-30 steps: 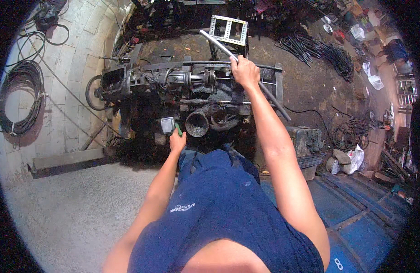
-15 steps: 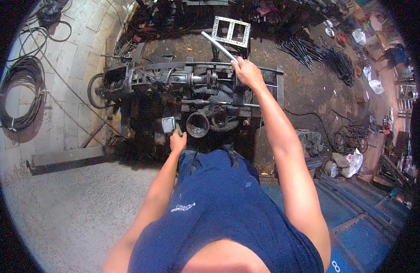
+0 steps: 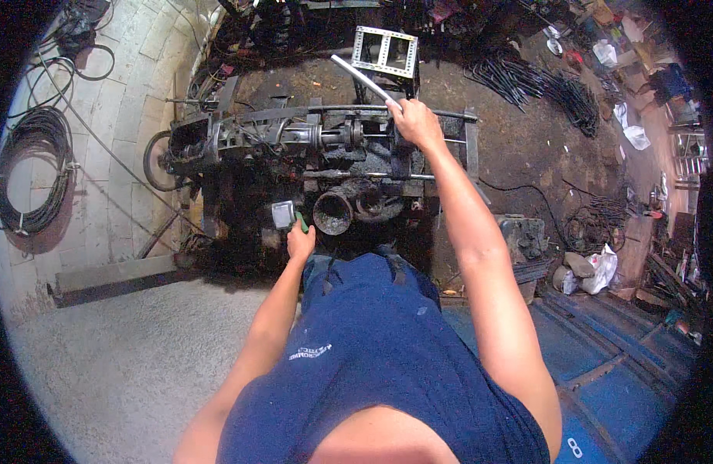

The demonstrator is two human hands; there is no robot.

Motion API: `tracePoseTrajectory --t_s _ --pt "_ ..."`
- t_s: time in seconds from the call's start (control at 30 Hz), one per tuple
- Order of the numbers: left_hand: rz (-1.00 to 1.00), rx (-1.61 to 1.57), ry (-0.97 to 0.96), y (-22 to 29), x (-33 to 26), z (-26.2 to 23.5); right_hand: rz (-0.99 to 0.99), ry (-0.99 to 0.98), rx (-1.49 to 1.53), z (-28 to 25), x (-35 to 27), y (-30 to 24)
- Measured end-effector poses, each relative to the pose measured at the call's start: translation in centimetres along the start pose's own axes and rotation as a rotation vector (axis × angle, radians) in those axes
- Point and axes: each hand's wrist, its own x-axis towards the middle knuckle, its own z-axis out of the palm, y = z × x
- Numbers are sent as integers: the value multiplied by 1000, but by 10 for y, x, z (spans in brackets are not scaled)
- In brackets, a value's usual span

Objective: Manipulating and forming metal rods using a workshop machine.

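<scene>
My right hand [image 3: 417, 124] is closed round one end of a smooth silvery metal rod [image 3: 359, 77], holding it above the far rail of a dark, greasy machine [image 3: 275, 133]. The rod slants away to the far left. Lower down, my left hand [image 3: 300, 243] grips a green-handled tool with a flat, pale, squarish head [image 3: 284, 215]; its exact kind is unclear. Just right of that tool, a round, funnel-like metal opening [image 3: 333, 213] faces me at the machine's near side. Shiny shafts run crosswise through the machine.
Beyond the machine stands a pale perforated metal frame [image 3: 384, 51]. Bundles of dark rods [image 3: 571, 100] lie on the floor at far right. A coiled black cable [image 3: 33, 174] hangs on the left wall. A grey ledge [image 3: 117, 274] is at left, blue metal panels [image 3: 604, 387] at near right.
The whole view has shifted slightly. My right hand and the rod have moved a little left in the picture; both hands keep their grips.
</scene>
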Motion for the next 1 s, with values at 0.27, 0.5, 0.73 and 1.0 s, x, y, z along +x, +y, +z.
tracePoseTrajectory --t_s 0.27,0.5,0.73,1.0 --pt "28 17 -11 4 -1 -4 -6 45 2 0 -4 -5" --pt "17 17 8 -2 1 0 25 22 48 -8 -4 -1" --pt "43 -16 9 -5 3 3 39 27 26 2 -1 -1" --pt "58 11 20 -1 -1 -1 47 32 28 1 -3 -6"
